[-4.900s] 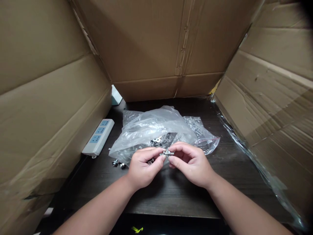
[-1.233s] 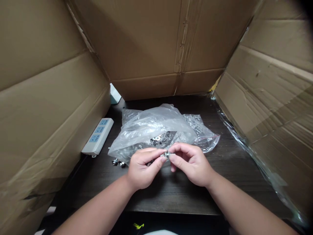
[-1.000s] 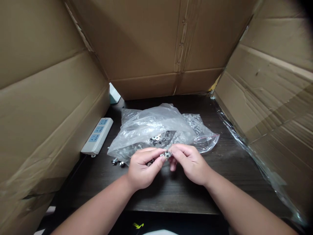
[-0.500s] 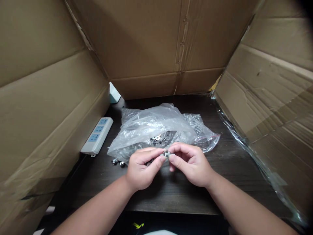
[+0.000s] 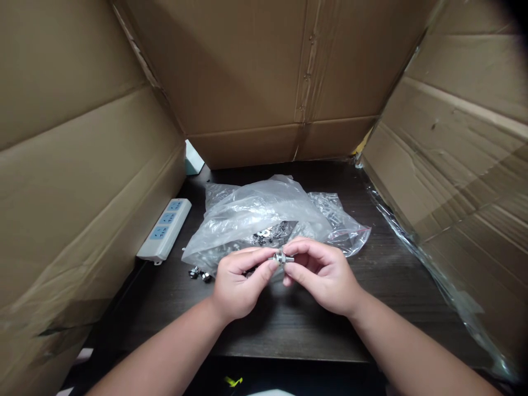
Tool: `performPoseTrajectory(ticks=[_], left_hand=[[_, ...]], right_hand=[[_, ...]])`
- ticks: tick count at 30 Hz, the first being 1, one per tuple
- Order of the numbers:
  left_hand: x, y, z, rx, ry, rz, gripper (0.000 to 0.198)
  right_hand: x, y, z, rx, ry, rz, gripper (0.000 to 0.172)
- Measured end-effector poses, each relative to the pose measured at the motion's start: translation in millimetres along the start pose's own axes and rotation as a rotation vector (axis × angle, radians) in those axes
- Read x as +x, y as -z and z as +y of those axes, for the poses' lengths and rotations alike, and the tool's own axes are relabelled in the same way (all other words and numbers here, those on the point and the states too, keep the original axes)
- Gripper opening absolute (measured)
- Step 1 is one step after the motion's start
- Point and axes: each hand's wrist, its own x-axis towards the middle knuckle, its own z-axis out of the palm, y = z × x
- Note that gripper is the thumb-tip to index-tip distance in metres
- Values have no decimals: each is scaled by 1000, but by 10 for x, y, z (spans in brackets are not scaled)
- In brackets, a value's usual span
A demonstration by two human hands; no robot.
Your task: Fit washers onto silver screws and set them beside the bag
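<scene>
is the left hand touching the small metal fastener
Touching. The head view shows it: the left hand pinches one end of the small metal fastener between thumb and index finger, with no gap visible.

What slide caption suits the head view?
Left hand and right hand pinch a small metal fastener before plastic bags on a dark table.

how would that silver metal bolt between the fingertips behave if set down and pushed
The silver metal bolt would probably roll, as its shank looks round, though its wider collar might make it wobble. Its shiny, solid-looking metal suggests it's rigid and dense for its size.
</scene>
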Motion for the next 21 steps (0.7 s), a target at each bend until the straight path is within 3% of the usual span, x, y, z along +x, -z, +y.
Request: performPoseTrajectory(ticks=[7,12,14,17,21], left_hand=[[13,-13,6,14,-76,-18,18],[3,-34,1,21,-108,-25,22],[-5,-36,-9,10,-88,-22,22],[-21,-34,-38,-27,-21,-10,20],[-39,-31,-65,-56,66,5,18]], right_hand=[[-1,-8,-32,-117,50,-17,10],[27,25,-60,-324,30,-104,33],[31,28,-58,-303,-5,-107,34],[19,14,-36,-160,-45,-68,16],[-9,-16,13,-68,19,-1,16]])
